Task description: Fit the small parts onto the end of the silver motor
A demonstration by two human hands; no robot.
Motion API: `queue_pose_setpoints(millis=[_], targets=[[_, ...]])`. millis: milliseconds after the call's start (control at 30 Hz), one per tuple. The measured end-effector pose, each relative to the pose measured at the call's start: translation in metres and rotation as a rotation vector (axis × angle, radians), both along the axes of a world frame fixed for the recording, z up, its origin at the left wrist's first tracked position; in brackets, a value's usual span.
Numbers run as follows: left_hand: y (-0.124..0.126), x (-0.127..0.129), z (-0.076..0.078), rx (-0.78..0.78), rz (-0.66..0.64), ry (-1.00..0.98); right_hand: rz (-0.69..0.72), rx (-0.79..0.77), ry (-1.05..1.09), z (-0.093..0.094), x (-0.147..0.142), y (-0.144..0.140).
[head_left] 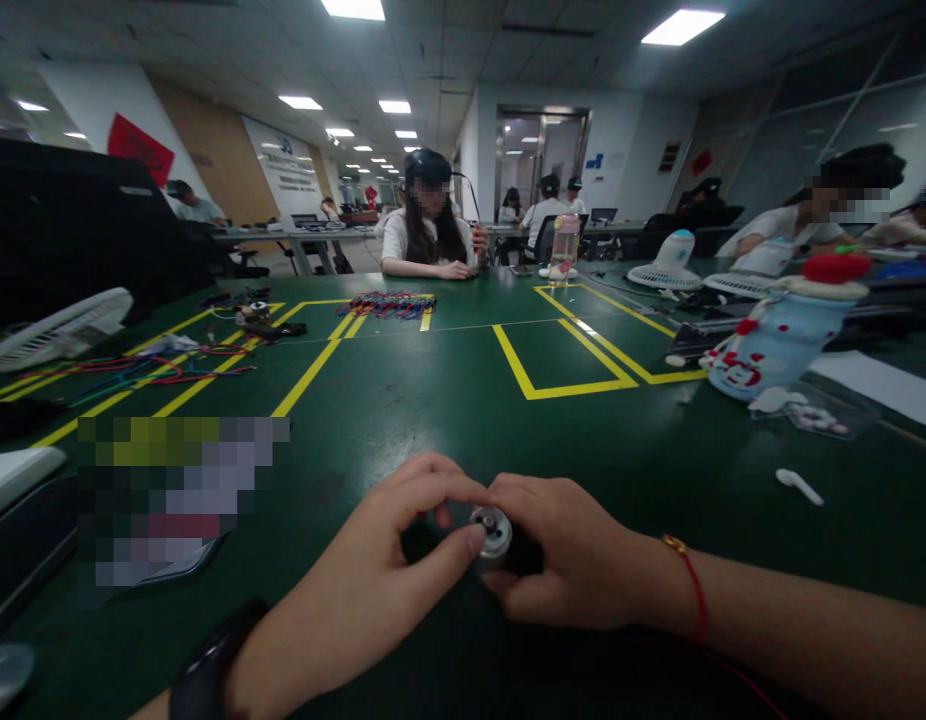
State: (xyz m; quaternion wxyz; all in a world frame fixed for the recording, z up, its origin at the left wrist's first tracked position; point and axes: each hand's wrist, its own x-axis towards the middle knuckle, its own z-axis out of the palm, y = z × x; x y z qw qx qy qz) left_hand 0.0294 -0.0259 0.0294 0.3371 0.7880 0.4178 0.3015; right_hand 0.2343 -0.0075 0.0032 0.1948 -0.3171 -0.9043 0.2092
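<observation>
The wide dark-green surface [403, 400], marked with yellow tape lines, carries everything here. On it I count two white desk fans on the right [671, 265] and a third at the left edge [58, 328]; one pale-blue plush-covered bottle with a red top [778, 335]; one bundle of multicoloured wires [388, 304] far across; and one small white plastic spoon-like piece [799, 486].

Near the front edge, both hands meet on one small cylindrical metal part with a silvery round end [491, 530]. The left hand [373, 590] pinches its rim between thumb and forefinger; the right hand [575, 560] is wrapped around its dark body.

It looks rigid, compact and fairly dense for its size, with smooth metal likely to slip, so the body seems the surer hold, away from the centre stub.
</observation>
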Motion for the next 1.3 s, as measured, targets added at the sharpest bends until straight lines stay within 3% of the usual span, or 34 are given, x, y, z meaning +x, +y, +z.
queue_pose_setpoints(millis=[133,233,333,467,567,667,767,1000,1133,1300], targets=[[0.024,-0.024,-0.018,-0.137,0.175,-0.089,0.001,-0.035,0.009,0.005,0.002,-0.001],[0.045,-0.043,-0.032,-0.296,0.409,-0.436,0.005,-0.055,0.004,0.006,0.003,-0.001],[0.055,-0.052,-0.038,-0.303,0.452,-0.559,0.002,-0.063,-0.001,0.005,0.004,-0.001],[0.053,-0.052,-0.036,-0.308,0.449,-0.531,0.005,-0.066,0.002,0.005,0.004,-0.001],[0.047,-0.048,-0.031,-0.291,0.400,-0.377,0.014,-0.058,0.011,0.006,0.004,0.000],[0.036,-0.038,-0.023,-0.149,0.188,-0.116,0.008,-0.045,0.013,0.005,0.004,0.000],[0.020,-0.022,-0.013,-0.014,-0.010,-0.073,0.003,-0.022,0.020,0.003,0.003,0.000],[0.001,0.003,-0.004,0.035,0.025,-0.063,0.001,-0.001,0.001,0.000,0.002,0.000],[0.010,-0.011,-0.006,0.009,0.060,-0.134,-0.002,-0.010,0.006,0.003,0.003,0.000],[0.023,-0.030,-0.017,0.036,-0.068,0.077,0.003,-0.043,0.014,0.004,0.003,0.000]])
